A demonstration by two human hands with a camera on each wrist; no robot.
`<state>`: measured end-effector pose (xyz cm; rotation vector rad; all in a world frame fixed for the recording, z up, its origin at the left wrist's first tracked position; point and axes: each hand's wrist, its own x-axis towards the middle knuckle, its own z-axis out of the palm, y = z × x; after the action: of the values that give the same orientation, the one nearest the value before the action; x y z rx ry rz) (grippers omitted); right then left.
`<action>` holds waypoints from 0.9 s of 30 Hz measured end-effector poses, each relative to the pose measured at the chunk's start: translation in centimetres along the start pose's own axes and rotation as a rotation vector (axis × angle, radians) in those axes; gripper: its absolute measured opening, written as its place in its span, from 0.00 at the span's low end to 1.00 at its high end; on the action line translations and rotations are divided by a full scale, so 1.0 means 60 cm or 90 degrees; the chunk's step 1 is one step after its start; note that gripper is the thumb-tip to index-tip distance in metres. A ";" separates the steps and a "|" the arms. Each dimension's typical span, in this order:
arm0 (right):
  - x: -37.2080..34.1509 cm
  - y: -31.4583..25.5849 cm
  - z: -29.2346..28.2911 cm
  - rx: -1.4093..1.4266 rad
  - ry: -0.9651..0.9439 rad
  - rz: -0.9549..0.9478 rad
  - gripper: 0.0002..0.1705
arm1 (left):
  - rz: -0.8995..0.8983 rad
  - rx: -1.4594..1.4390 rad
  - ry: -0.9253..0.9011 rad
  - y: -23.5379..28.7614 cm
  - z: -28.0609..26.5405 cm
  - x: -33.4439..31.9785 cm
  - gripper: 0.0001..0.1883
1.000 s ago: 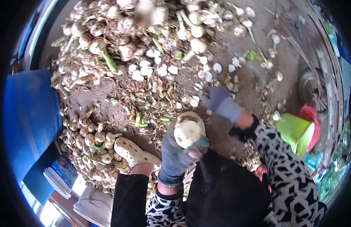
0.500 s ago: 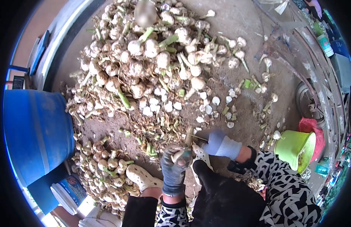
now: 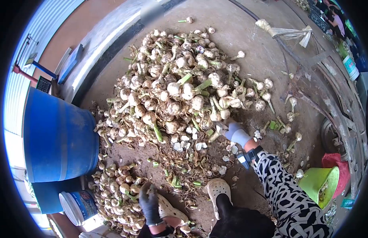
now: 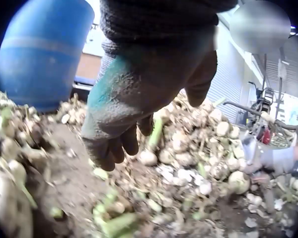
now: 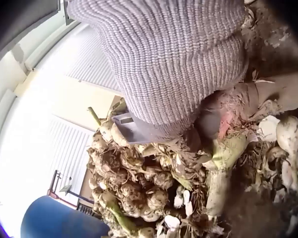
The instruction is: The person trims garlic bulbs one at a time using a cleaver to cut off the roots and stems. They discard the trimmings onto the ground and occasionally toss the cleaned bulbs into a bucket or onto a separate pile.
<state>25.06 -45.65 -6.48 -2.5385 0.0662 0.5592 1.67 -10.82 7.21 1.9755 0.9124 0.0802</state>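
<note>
Though a smaller bulb pile point(image 3: 110, 190) looks trimmed, the larger heap point(image 3: 168, 93) appears mostly untrimmed; left hand point(image 3: 149, 203) relaxed, empty; right hand point(image 3: 236, 134) grip unclear.

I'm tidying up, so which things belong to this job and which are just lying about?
Seemingly part of the job:
larger bulb pile, gloved right hand at its edge
smaller bulb pile, gloved left hand beside it
lime-green bucket, perhaps, since something is inside

Seemingly just lying about:
blue barrel
white-rimmed tub
red cloth
</note>
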 end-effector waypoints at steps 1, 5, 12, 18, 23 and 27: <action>-0.020 -0.005 0.014 0.072 -0.013 -0.108 0.25 | -0.034 -0.137 -0.082 -0.016 0.059 0.008 0.25; -0.138 -0.064 0.047 0.284 -0.148 -0.230 0.24 | 0.129 -0.169 -0.374 -0.025 0.240 0.027 0.36; -0.208 -0.060 0.002 0.436 -0.204 -0.257 0.09 | -0.052 -0.499 -0.498 0.015 0.214 0.003 0.33; -0.270 -0.145 -0.088 0.033 -0.113 -0.400 0.18 | -0.020 -0.460 -0.450 0.083 0.171 -0.051 0.47; -0.288 -0.152 -0.083 -0.109 -0.039 -0.485 0.19 | 0.197 -0.169 -0.395 0.094 0.163 -0.064 0.55; -0.301 -0.151 -0.065 -0.115 -0.049 -0.464 0.20 | 0.229 -0.163 -0.331 0.076 0.163 -0.080 0.54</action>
<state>11.49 -41.06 8.25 -2.4597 -0.9322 0.3699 4.69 -22.24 6.55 1.7731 0.1961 -0.1048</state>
